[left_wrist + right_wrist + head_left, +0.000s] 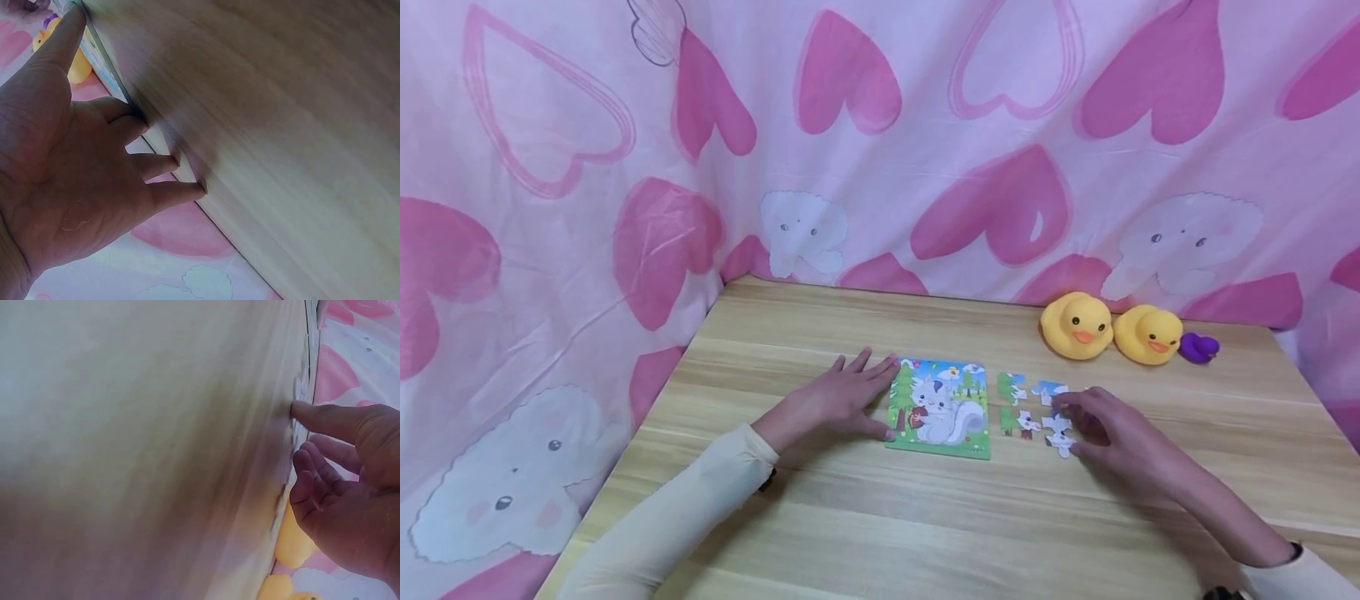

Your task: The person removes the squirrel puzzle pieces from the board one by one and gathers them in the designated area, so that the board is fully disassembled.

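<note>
A square board (937,410) printed with a white squirrel holding an acorn lies flat on the table. My left hand (837,398) rests at its left side, fingers spread, with thumb and fingertips touching the edge. Right of the board are several loose jigsaw pieces, among them a green-edged piece (1011,387) and one below it (1019,423). My right hand (1118,429) is at the right-hand pieces. Its thumb and bent forefinger hold a white-and-blue jigsaw piece (1058,437) at its edges, close to the table. The remaining fingers curl loosely (303,487) in the right wrist view.
Two yellow rubber ducks, a larger (1075,327) and a smaller (1148,335), stand at the back right beside a little purple duck (1198,348). A pink heart-patterned curtain (880,167) borders the wooden table (820,517) behind and at the left.
</note>
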Action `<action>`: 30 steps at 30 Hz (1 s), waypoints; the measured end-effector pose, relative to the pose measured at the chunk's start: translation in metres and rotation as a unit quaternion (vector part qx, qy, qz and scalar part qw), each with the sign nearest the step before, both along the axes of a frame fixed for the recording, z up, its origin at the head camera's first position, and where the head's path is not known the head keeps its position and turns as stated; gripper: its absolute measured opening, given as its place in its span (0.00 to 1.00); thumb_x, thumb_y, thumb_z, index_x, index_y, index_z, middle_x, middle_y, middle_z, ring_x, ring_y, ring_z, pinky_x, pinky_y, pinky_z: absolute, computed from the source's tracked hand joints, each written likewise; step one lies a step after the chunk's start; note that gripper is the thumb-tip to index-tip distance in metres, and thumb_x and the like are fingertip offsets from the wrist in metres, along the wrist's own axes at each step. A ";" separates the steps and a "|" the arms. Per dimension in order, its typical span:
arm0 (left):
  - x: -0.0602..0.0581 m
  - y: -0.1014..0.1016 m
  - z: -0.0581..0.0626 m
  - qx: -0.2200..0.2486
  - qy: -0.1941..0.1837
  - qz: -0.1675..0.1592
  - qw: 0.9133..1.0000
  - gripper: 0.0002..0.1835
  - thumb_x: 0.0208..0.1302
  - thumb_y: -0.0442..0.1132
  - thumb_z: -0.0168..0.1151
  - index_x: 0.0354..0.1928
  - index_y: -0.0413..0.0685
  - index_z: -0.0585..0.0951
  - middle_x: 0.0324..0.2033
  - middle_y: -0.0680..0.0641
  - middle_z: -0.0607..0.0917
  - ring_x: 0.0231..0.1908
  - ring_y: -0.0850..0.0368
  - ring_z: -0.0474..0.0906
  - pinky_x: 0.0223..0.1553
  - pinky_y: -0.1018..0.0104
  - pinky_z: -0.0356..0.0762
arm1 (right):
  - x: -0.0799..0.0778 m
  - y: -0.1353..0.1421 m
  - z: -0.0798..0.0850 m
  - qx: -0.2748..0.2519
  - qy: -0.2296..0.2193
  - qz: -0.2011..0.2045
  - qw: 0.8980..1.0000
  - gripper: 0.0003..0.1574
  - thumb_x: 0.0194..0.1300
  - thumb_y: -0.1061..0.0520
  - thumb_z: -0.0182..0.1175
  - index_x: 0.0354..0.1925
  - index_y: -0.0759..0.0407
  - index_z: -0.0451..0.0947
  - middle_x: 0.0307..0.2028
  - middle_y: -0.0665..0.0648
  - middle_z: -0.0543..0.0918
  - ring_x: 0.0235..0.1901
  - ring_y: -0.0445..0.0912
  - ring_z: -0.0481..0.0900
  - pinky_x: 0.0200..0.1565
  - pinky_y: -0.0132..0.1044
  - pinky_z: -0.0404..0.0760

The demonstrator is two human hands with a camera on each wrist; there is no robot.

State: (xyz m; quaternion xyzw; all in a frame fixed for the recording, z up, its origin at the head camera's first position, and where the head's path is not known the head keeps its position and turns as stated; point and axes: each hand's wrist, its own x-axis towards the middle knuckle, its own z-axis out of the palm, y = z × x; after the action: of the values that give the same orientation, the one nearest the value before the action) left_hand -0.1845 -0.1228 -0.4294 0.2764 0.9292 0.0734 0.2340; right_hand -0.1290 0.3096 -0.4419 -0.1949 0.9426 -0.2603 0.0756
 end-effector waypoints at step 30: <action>0.001 0.001 0.000 -0.003 0.005 0.002 1.000 0.63 0.62 0.76 0.64 0.87 0.60 0.42 0.87 0.57 0.40 0.86 0.41 0.31 0.83 0.31 0.38 | -0.013 -0.134 0.004 0.055 0.007 0.007 0.998 0.38 0.62 0.50 0.78 0.68 0.51 0.78 0.62 0.54 0.80 0.45 0.45 0.76 0.43 0.41 0.80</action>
State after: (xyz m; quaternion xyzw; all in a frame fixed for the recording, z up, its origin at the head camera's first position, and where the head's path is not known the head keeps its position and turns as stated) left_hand -0.1832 -0.1222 -0.4291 0.2740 0.9313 0.0700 0.2297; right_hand -0.1417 0.1759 -0.4379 -0.1992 0.9546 -0.2063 0.0811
